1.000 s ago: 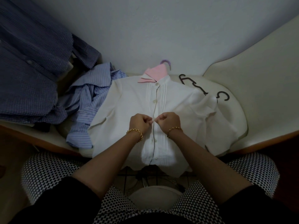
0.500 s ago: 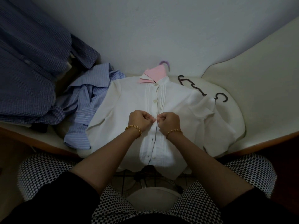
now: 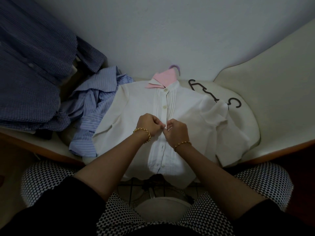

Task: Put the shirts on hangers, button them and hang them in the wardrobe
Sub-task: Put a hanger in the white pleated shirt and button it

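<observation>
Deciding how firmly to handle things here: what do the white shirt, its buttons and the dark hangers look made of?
White shirt: woven cloth, matte, likely cotton or a blend; it creases softly and has stitched pleats. Buttons: pale, faintly glossy discs, probably plastic, though shell cannot be ruled out. Dark hangers: thin, rigid black hooks, plastic or coated metal; the dim light leaves that open.

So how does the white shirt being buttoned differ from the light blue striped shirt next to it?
The white shirt lies flat, front up, on a hanger with a purple hook; the light blue striped shirt sits crumpled, with no hanger visible. The white one is plain with pleats, the blue one striped. The left hand and right hand work the white shirt's placket; the blue shirt is untouched. Both rest on the same cream surface.
</observation>
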